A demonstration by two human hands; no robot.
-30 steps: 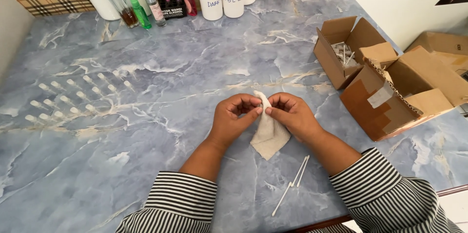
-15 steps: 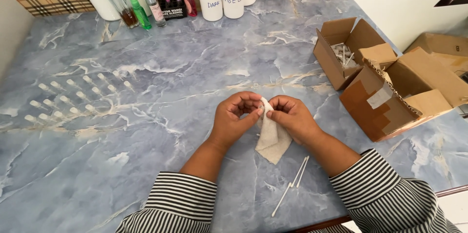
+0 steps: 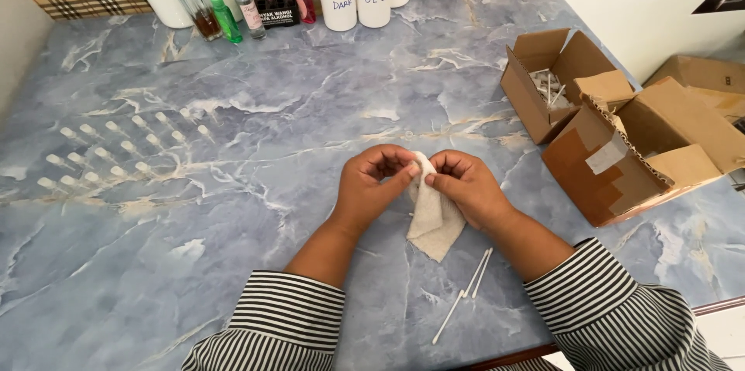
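Head view: a small beige cloth (image 3: 433, 220) hangs just above the blue marbled desk (image 3: 233, 278), near the thin white sticks (image 3: 466, 293). It looks light, soft and limp, best gripped at its upper edge. The left hand (image 3: 372, 188) and right hand (image 3: 466, 188) are together, fingertips pinched on that edge.

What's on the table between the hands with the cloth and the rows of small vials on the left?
Nothing: head view shows bare marble table between the vials and the left hand holding the cloth.

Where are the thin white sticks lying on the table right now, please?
In the head view, the thin white sticks lie on the marble table near its front edge, just below the cloth and beside the right hand's striped sleeve.
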